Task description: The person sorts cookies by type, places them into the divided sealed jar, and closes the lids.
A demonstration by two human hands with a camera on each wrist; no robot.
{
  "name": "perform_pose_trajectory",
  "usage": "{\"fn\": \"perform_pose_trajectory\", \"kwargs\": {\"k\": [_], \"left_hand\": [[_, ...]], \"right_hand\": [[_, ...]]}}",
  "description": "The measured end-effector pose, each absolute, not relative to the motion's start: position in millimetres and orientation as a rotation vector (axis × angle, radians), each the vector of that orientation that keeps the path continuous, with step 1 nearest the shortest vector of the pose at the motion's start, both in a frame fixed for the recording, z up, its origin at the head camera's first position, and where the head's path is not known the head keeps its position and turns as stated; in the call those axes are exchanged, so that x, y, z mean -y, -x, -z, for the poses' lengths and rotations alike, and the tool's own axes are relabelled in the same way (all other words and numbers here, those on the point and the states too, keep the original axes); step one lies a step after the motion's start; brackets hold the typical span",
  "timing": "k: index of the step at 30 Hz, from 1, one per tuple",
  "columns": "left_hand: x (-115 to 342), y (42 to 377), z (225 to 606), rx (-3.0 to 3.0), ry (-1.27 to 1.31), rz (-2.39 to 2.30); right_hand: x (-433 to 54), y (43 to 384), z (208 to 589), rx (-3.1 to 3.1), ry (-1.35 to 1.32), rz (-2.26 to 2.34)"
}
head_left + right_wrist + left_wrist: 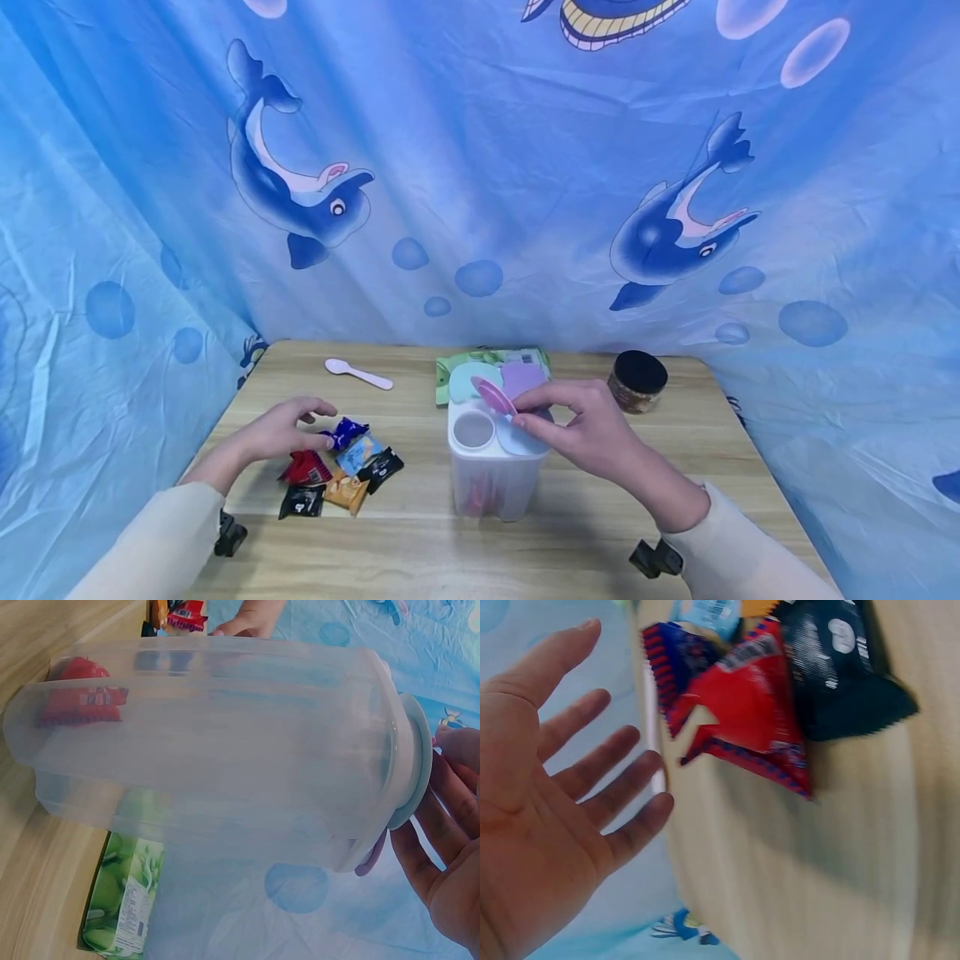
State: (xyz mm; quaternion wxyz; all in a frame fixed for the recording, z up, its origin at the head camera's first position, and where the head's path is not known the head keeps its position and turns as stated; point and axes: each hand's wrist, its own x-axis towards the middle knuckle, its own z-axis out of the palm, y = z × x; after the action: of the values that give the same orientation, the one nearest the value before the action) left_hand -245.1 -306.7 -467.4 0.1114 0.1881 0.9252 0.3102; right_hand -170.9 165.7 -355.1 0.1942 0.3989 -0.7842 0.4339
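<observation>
A clear storage container (pixel 517 475) with several coloured round lids stands upright mid-table. My right hand (pixel 581 421) pinches its raised pink lid (pixel 492 395) between thumb and fingers, and the round opening beneath is uncovered. Through the container wall, a red packet (pixel 82 701) shows at the bottom. At the left, my left hand (pixel 288 427) hovers over small wrapped snacks, its fingers spread and slightly bent in the left wrist view. Nearest are a dark blue packet (pixel 349 432) and a red packet (pixel 307 469). Light blue (pixel 360 454), orange (pixel 346 491) and black packets (pixel 381 469) lie beside them.
A white spoon (pixel 358 374) lies at the back left of the wooden table (pixel 405 550). Behind the container is a green box (pixel 124 896). A jar with a black lid (pixel 638 382) stands at the back right. Blue dolphin-printed curtains (pixel 480 167) surround the table.
</observation>
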Motion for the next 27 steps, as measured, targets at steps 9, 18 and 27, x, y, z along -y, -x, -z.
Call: {"fn": "perform_pose_trajectory", "kwargs": {"k": [9, 18, 27], "left_hand": [[305, 246, 491, -2.669, -0.414, -0.997], [300, 247, 497, -2.645, -0.445, -1.006], [298, 250, 496, -2.665, -0.470, -0.960]], "right_hand": [[-166, 171, 355, 2.188, -1.116, -1.232], [-166, 170, 355, 2.191, -1.113, -1.231], [-167, 169, 356, 2.203, -1.108, -1.226]]}}
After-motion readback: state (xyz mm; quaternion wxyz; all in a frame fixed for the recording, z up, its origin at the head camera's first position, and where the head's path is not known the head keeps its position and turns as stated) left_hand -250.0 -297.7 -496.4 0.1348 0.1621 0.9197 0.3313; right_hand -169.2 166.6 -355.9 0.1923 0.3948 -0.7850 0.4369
